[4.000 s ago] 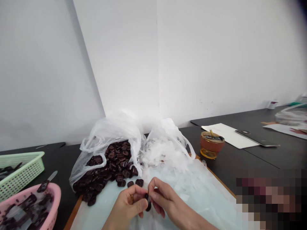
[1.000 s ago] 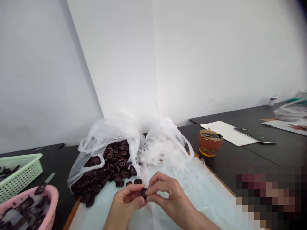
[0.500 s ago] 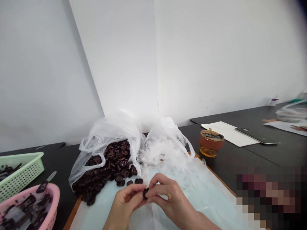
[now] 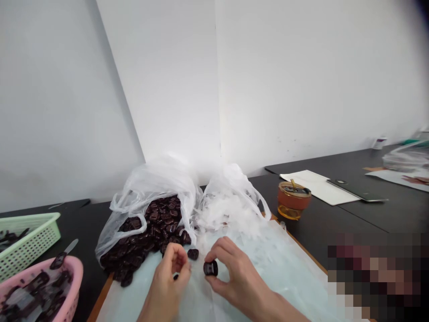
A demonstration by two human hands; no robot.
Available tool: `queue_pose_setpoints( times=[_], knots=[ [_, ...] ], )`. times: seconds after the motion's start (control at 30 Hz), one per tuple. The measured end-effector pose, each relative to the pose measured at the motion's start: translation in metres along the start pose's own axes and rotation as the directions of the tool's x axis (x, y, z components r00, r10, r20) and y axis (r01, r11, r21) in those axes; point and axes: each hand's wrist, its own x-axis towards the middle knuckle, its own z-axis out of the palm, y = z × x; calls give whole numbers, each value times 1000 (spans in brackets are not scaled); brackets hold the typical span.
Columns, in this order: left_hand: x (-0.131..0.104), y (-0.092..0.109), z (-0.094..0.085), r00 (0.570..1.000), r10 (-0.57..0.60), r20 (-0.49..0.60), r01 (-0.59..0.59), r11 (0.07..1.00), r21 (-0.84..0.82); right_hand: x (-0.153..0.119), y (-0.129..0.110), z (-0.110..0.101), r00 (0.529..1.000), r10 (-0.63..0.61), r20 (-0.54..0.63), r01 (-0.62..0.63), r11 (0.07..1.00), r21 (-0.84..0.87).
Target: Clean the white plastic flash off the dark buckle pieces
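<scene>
Between the thumb and fingers of my right hand (image 4: 236, 270) is a small dark glossy piece (image 4: 211, 269). My left hand (image 4: 170, 277) is to its left, apart from it, with thumb and fingers curled toward each other; a small dark bit shows by its fingers, too hidden to name. One loose dark piece (image 4: 193, 254) lies on the pale sheet (image 4: 140, 293) just beyond the hands. Behind my left hand, a heap of similar dark pieces (image 4: 134, 246) spills from a white plastic bag (image 4: 167, 174).
A second white bag (image 4: 231, 179) holds clear, whitish bits. At left stand a pink basket (image 4: 77, 279) and a green basket (image 4: 43, 235) with dark parts. To the right are an amber cup (image 4: 293, 201), white paper (image 4: 315, 185) and a dark flat device (image 4: 357, 191).
My hands have moved apart. The dark piece that was between both hands is now in my right hand alone, and my left hand has shifted left.
</scene>
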Motion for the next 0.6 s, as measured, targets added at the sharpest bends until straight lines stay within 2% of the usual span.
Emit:
queue_pose_setpoints(
  times=[0.1, 0.23, 0.3, 0.43, 0.5, 0.53, 0.57, 0.6],
  knots=[
    [1, 2, -7, 1000, -2, 10, 1, 997, 83, 1, -1, -2, 1000, 23, 18, -23, 1000, -7],
    [-2, 9, -4, 994, -81, 72, 86, 994, -68, -1, -2, 0, 1000, 13, 16, -13, 1000, 13],
    [-5, 12, 1, 981, -121, 149, 143, 979, -147, -1, -2, 2, 1000, -15, 18, 15, 999, 40],
    [-5, 9, 8, 925, -197, 325, 271, 941, -203, 0, 3, -2, 997, -51, 64, 43, 992, 122],
    [-1, 9, 2, 931, -250, 264, 327, 895, -304, 3, 10, -10, 998, -2, 56, -5, 992, 129],
    [2, 10, -6, 946, -271, 178, 321, 859, -399, 5, 16, -14, 998, 40, 42, -44, 993, 109],
    [5, 14, -17, 956, -288, 53, 274, 814, -512, 6, 21, -19, 996, 87, 28, -89, 993, 75],
    [8, 19, -31, 949, -305, -81, 191, 760, -621, 7, 27, -22, 992, 128, 22, -129, 991, 25]
  ],
)
